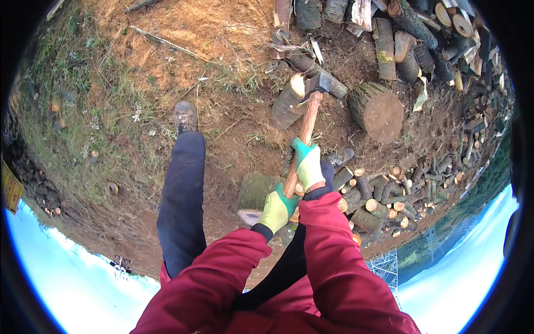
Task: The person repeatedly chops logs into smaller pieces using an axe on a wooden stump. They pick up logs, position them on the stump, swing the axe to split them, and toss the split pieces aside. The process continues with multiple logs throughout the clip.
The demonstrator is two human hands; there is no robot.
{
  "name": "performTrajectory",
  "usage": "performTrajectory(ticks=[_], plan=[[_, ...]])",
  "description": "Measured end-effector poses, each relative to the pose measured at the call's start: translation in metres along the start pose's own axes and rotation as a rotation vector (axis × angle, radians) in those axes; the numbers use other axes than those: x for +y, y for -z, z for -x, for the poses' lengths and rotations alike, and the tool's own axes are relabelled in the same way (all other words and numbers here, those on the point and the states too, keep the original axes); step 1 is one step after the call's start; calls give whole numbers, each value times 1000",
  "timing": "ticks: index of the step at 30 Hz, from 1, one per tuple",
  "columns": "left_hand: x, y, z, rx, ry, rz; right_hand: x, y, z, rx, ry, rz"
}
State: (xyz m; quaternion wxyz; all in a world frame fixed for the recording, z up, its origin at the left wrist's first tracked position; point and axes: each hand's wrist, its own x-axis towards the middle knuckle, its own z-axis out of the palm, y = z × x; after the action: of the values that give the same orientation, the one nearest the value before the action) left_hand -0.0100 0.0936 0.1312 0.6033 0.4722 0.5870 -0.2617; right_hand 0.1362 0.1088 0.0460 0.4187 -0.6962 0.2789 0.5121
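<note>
My left hand [278, 208], in a yellow-green and green work glove, grips the lower end of a wooden handle [309, 119]. Further up, my right hand [308, 162], gloved alike, is closed around the same handle. It belongs to an axe or splitting maul with a dark metal head [322, 82]. The head's edge points left and overlaps the right side of a short log [288, 103] with a pale cut top. Whether the edge touches or bites into the wood, I cannot tell. Behind the head lies another log piece [337, 88], partly covered by it.
A thick round block [381, 112] sits right of the axe head. Split and round firewood [411, 52] is heaped at upper right. More cut logs [371, 204] lie by my right leg. A mossy stump [258, 190] is between my legs; my left boot [185, 115] stands on soil.
</note>
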Motion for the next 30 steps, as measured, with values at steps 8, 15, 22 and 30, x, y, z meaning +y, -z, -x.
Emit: performTrajectory(ticks=[8, 15, 22, 30], plan=[[-19, 8, 27, 29, -111, -125, 9, 9, 3, 64, -12, -81], [17, -11, 109, -132, -310, -183, -59, 92, 135, 122, 140, -315], [146, -58, 169, -451, -809, -293, -192, 190, 319, 372, 627, -465], [266, -107, 213, -549, -1381, -228, -228, 252, 444, 364, 1277, -409]])
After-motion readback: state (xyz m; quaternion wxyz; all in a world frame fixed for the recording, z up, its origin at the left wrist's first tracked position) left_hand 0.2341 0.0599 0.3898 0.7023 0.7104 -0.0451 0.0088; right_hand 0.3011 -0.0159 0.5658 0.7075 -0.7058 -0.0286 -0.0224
